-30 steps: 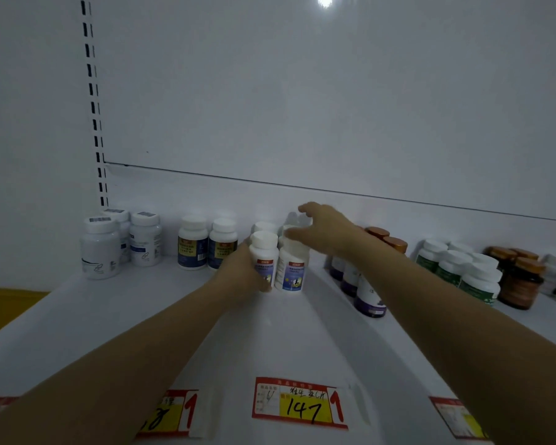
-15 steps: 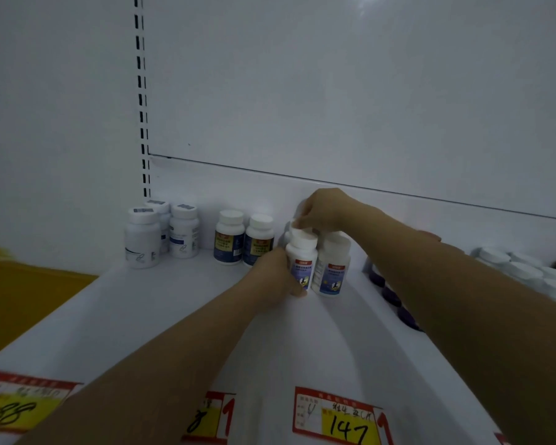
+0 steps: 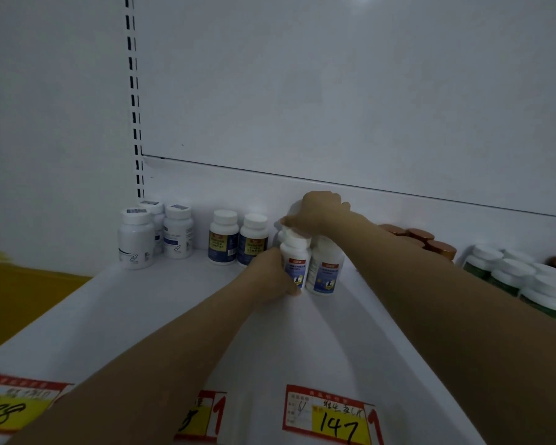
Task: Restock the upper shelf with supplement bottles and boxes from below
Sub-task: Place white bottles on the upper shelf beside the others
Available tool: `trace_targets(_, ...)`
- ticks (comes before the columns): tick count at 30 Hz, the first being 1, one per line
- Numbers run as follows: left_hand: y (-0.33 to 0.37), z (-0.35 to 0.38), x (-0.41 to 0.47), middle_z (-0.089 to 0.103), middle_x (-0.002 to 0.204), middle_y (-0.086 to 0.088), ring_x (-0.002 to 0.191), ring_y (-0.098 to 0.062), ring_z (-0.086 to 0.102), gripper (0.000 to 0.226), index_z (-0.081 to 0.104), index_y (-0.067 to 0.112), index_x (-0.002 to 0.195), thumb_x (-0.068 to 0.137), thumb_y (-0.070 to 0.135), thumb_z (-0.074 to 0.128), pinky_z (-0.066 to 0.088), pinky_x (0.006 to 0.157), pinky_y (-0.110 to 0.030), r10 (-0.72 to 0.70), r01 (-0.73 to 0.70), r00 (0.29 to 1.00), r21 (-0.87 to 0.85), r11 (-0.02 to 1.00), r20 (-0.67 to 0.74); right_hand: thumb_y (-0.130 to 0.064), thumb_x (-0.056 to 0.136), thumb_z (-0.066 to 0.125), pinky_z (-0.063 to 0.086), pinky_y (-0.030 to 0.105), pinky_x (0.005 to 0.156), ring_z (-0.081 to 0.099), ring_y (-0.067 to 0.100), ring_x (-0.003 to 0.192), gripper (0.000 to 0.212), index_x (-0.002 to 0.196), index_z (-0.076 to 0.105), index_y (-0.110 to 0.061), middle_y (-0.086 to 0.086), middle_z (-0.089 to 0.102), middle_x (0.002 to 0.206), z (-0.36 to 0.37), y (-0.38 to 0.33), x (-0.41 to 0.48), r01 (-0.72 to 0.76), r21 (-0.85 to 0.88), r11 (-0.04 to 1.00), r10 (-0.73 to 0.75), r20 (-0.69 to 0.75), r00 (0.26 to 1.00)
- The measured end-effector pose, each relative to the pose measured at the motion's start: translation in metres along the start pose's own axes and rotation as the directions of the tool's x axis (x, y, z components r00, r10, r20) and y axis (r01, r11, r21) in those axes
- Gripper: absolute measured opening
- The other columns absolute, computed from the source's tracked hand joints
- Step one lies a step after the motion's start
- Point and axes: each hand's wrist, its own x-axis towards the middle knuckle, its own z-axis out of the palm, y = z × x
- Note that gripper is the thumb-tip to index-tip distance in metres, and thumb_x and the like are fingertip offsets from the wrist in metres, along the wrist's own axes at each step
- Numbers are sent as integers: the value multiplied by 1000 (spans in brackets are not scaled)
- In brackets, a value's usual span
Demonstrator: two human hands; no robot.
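While both hands work at the middle of the upper shelf [image 3: 161, 316], the restocking looks partly done. Along the back wall stand a group of plain white bottles [image 3: 135, 239], two blue-labelled bottles [image 3: 223, 239], then two white bottles with red-and-blue labels at the centre. Further right are copper-capped bottles [image 3: 421, 236] and green-labelled bottles [image 3: 520, 281]. Most of the shelf's front is still bare, so I judge that much stock has yet to come up, including any boxes, since none shows.

The left hand [image 3: 270, 274] grips the left centre bottle [image 3: 297, 258] low on its side, thumb at its base. That bottle stands upright on the shelf, touching the right centre bottle [image 3: 325, 268]. The right hand [image 3: 321, 210] is curled over the caps just behind this pair. Its fingers are hidden, so I cannot tell whether it holds a bottle or only steadies the row.

Bottles behind the centre pair are nearly all covered; only a sliver of a white cap [image 3: 281, 234] shows. The right forearm cuts off the lower part of the copper-capped group. The lower shelf and its supply are out of view. Label print is too small to read, though a price tag [image 3: 328, 415] on the front edge reads 147.
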Motion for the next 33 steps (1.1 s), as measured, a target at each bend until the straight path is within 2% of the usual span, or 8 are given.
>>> trace_targets(4, 3, -3, -4, 62, 124, -8, 114, -25, 58, 58, 55, 8, 124, 71, 8, 78, 45, 91, -30, -11, 11, 1000, 4, 1000, 3, -48, 93, 43, 42, 36, 92, 51, 32, 110, 44, 93, 58, -7, 14, 59, 109, -7, 16, -12, 14, 122, 992, -8, -52, 999)
trace_targets(7, 4, -5, -8, 64, 119, -6, 110, -24, 60, 54, 57, 7, 121, 71, 7, 79, 45, 86, -27, 15, -15, 1000, -24, 1000, -2, -22, 94, 45, 38, 22, 58, 49, 26, 88, 23, 86, 54, -3, 10, 52, 86, -22, 38, -44, 6, 101, 995, -1, -55, 999)
trace_targets(11, 5, -6, -13, 67, 113, -8, 107, -24, 62, 43, 62, 10, 114, 73, 7, 76, 49, 89, -31, 93, -94, 996, -22, 995, -5, -34, 92, 54, 32, 20, 48, 51, 18, 70, 27, 84, 49, -8, 5, 56, 85, -23, 61, -92, -64, -27, 998, 68, 185, 980)
trace_targets(13, 6, -4, -15, 67, 114, -11, 108, -25, 62, 39, 61, 8, 115, 77, 9, 71, 50, 95, -37, 127, -127, 992, 31, 991, -6, -46, 87, 60, 42, 19, 52, 56, 14, 66, 39, 92, 56, -7, 6, 65, 89, -7, 63, -96, -83, 8, 997, 77, 286, 955)
trace_targets(15, 7, -3, -16, 64, 119, -12, 111, -26, 59, 42, 58, 6, 120, 80, 10, 69, 47, 99, -40, 129, -128, 992, 58, 990, -10, -46, 85, 63, 54, 27, 75, 65, 19, 84, 53, 116, 57, -3, 12, 68, 108, 10, 61, -92, -87, 117, 989, 54, 265, 963)
trace_targets(18, 9, -4, -15, 61, 123, -12, 114, -27, 57, 49, 54, 8, 125, 79, 7, 70, 45, 102, -40, 106, -106, 994, 48, 993, 2, -33, 91, 58, 48, 34, 98, 60, 29, 112, 46, 125, 57, -1, 18, 62, 122, 25, 56, -87, -29, 147, 989, -1, 198, 980)
trace_targets(26, 9, -3, -9, 61, 124, -11, 115, -28, 56, 56, 54, 9, 127, 75, 4, 73, 44, 103, -43, 21, -23, 999, 59, 998, 38, -28, 89, 61, 47, 34, 99, 60, 28, 112, 42, 123, 59, -3, 16, 64, 121, 32, 58, -83, -21, 200, 980, -12, 164, 986)
trace_targets(33, 11, 2, -13, 65, 118, -7, 108, -25, 61, 61, 58, 12, 123, 67, 5, 79, 48, 99, -41, -27, 28, 1000, 73, 997, -11, -34, 95, 51, 43, 30, 97, 56, 26, 114, 43, 129, 54, -7, 13, 60, 122, 23, 60, -96, 106, 82, 991, -120, 196, 973)
